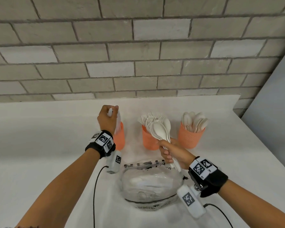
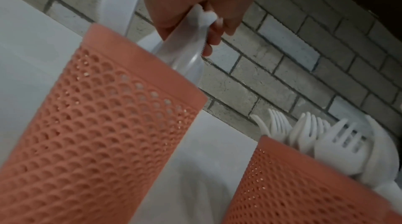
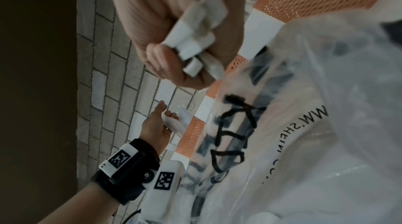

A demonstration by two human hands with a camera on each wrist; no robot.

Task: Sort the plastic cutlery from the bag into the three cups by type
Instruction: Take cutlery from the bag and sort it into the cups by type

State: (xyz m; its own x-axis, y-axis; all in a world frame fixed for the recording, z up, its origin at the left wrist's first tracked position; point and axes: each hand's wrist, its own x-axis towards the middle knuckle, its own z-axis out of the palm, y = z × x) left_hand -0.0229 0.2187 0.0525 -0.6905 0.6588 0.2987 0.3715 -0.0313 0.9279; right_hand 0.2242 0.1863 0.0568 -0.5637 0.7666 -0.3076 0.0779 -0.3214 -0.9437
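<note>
Three perforated orange cups stand in a row on the white counter. My left hand (image 1: 108, 116) grips several white plastic knives (image 2: 191, 42) by their blade ends, their handles down inside the left cup (image 1: 119, 137). The middle cup (image 1: 149, 139) is full of forks (image 2: 309, 131); the right cup (image 1: 191, 137) holds spoons. My right hand (image 1: 169, 153) grips a bunch of white spoons (image 1: 161, 129) by the handles, bowls up in front of the middle cup. The handle ends (image 3: 195, 42) stick out of that fist. The clear plastic bag (image 1: 152, 183) lies near me with more cutlery inside.
A grey brick wall (image 1: 138, 55) rises right behind the counter. A pale panel (image 1: 273, 99) closes the right side. Black cables (image 1: 95, 186) from my wrist cameras trail over the counter on both sides of the bag.
</note>
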